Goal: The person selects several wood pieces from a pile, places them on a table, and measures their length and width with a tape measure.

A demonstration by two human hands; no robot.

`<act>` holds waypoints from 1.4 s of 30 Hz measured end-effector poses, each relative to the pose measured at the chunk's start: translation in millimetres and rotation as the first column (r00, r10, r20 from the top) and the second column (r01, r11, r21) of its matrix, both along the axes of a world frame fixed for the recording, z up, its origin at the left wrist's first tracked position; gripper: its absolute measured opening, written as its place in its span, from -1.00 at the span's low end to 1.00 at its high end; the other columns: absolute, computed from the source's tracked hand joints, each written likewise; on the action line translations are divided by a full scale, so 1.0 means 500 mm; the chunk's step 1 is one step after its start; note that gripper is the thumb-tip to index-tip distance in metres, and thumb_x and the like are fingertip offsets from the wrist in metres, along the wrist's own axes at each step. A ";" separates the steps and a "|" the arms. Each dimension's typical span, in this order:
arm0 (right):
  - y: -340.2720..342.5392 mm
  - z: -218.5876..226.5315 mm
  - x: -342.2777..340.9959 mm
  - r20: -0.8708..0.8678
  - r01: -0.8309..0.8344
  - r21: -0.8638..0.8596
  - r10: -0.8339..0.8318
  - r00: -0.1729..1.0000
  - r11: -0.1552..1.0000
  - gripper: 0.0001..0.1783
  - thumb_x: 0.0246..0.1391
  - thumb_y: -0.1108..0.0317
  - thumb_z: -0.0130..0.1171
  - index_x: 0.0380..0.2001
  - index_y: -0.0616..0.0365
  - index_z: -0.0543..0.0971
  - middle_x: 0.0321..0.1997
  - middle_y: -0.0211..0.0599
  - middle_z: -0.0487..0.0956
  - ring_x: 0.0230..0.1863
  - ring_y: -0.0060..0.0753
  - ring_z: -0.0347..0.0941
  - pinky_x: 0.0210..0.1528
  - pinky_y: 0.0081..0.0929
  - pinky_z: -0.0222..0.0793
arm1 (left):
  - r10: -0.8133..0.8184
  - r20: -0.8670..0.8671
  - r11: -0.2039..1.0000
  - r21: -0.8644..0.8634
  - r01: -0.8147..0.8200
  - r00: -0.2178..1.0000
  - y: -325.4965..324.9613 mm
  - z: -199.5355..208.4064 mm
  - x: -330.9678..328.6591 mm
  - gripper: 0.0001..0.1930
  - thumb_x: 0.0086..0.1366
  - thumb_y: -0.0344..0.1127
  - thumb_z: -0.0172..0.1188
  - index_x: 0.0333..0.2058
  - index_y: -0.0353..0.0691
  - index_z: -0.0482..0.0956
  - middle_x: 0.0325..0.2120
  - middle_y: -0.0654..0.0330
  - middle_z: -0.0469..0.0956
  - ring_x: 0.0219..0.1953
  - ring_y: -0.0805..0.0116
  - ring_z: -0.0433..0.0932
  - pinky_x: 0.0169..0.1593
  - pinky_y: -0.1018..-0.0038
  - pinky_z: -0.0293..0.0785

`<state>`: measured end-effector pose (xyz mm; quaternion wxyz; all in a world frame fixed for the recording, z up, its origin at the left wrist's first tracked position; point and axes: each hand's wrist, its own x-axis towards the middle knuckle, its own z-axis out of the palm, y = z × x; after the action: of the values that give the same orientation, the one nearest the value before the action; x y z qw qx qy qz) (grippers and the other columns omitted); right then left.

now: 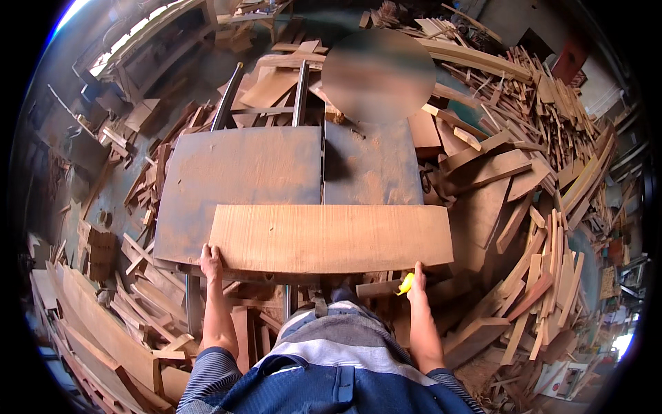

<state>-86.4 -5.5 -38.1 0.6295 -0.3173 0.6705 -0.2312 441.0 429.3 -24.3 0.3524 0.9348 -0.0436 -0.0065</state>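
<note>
A wide, pale-brown wooden board (331, 238) lies crosswise over the near part of a flat metal machine table (241, 159) dusted with sawdust. My left hand (211, 262) grips the board's near edge close to its left end, the fingers partly hidden below. Near the right end, my right hand (417, 279) holds the same edge, its thumb toward the top and most fingers out of sight. A small bright yellow thing (406, 283) shows at the right hand's inner side; its kind is unclear. The board's right end sticks out past the table.
A narrow slot (323, 165) splits the table front to back. Metal rails (301, 93) extend beyond its far side. Wood offcuts (496, 165) are heaped around it, with long planks (110, 324) at the left and stacked strips (545, 283) at the right. A blurred patch hides part of the far side.
</note>
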 end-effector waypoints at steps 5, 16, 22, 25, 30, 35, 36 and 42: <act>0.006 0.023 -0.007 0.032 -0.022 0.000 0.022 0.999 1.000 -0.28 0.13 -0.41 0.11 0.02 -0.01 0.40 -0.34 -0.27 0.52 -0.43 -0.14 0.53 -0.57 0.01 0.44 | -0.005 0.064 1.000 -0.008 0.006 0.998 -0.013 0.006 -0.009 -0.68 0.37 -0.03 0.06 -0.22 -0.20 0.51 -0.39 -0.03 0.61 -0.28 -0.10 0.59 -0.18 0.12 0.45; 0.001 0.029 -0.007 0.018 -0.033 0.029 0.032 0.999 0.999 -0.27 0.15 -0.39 0.11 0.03 0.03 0.42 -0.29 -0.23 0.60 -0.43 -0.21 0.58 -0.57 -0.11 0.50 | -0.027 0.022 1.000 -0.011 0.027 0.999 -0.016 0.012 -0.011 -0.66 0.39 -0.03 0.09 -0.17 -0.23 0.51 -0.31 -0.05 0.62 -0.21 -0.10 0.59 -0.12 0.12 0.45; -0.001 0.033 -0.002 0.006 -0.026 0.042 0.025 1.000 0.999 -0.28 0.14 -0.41 0.09 0.00 0.02 0.45 -0.32 -0.26 0.59 -0.43 -0.21 0.56 -0.54 -0.06 0.48 | -0.028 -0.008 1.000 -0.003 0.028 1.000 -0.010 0.000 -0.003 -0.60 0.40 -0.01 0.09 -0.06 -0.27 0.51 -0.26 -0.05 0.63 -0.14 -0.09 0.58 -0.04 0.16 0.45; 0.001 0.046 0.008 0.040 -0.019 0.093 0.015 0.999 0.996 -0.33 0.13 -0.39 0.12 -0.06 0.01 0.47 -0.35 -0.28 0.57 -0.45 -0.24 0.53 -0.52 -0.06 0.47 | -0.038 0.013 0.999 0.014 0.038 0.999 0.002 0.006 0.002 -0.57 0.38 -0.07 0.14 0.01 -0.34 0.49 -0.10 -0.09 0.58 0.01 -0.11 0.52 0.09 0.17 0.41; -0.004 0.056 -0.068 0.189 -0.060 0.228 0.017 0.982 0.972 -0.48 0.11 -0.22 0.27 -0.21 -0.01 0.47 -0.40 -0.33 0.54 -0.51 -0.31 0.45 -0.51 -0.16 0.41 | 0.016 0.283 0.990 0.130 -0.055 0.959 -0.086 0.075 -0.137 -0.50 0.32 -0.21 0.22 0.13 -0.40 0.40 0.16 -0.14 0.39 0.25 -0.10 0.30 0.32 0.08 0.20; 0.051 0.046 -0.134 0.229 0.079 0.348 -0.167 0.959 0.934 -0.72 0.14 0.02 0.28 -0.38 -0.04 0.53 -0.51 -0.35 0.55 -0.51 -0.28 0.45 -0.36 -0.16 0.43 | -0.251 -0.170 0.867 -0.477 0.143 0.953 -0.174 0.113 -0.377 -0.72 0.36 -0.27 0.19 -0.07 -0.34 0.47 -0.12 0.04 0.51 -0.06 0.24 0.51 0.05 0.28 0.43; 0.056 0.039 -0.147 0.187 0.112 0.369 -0.191 0.964 0.923 -0.76 0.15 0.07 0.28 -0.38 -0.04 0.54 -0.48 -0.35 0.56 -0.49 -0.28 0.46 -0.35 -0.15 0.43 | -0.399 -0.416 0.748 -0.663 0.027 0.817 -0.195 0.130 -0.414 -0.76 0.37 -0.28 0.18 -0.11 -0.31 0.47 -0.17 0.12 0.51 -0.15 0.32 0.53 -0.03 0.36 0.47; 0.036 0.054 -0.177 0.113 0.200 0.294 -0.242 0.964 0.935 -0.84 0.13 0.22 0.25 -0.29 0.00 0.53 -0.38 -0.36 0.58 -0.47 -0.30 0.47 -0.35 -0.16 0.45 | -0.704 -0.709 0.646 -0.610 -0.460 -0.049 -0.315 0.126 -0.503 -0.61 0.39 -0.07 0.23 -0.01 -0.22 0.44 -0.16 0.21 0.50 -0.11 0.28 0.53 0.04 0.32 0.49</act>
<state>-174.7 12.4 -11.2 0.6858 -0.1296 0.6795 -0.2264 189.5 271.9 38.8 0.6067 0.3682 0.1230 -0.6937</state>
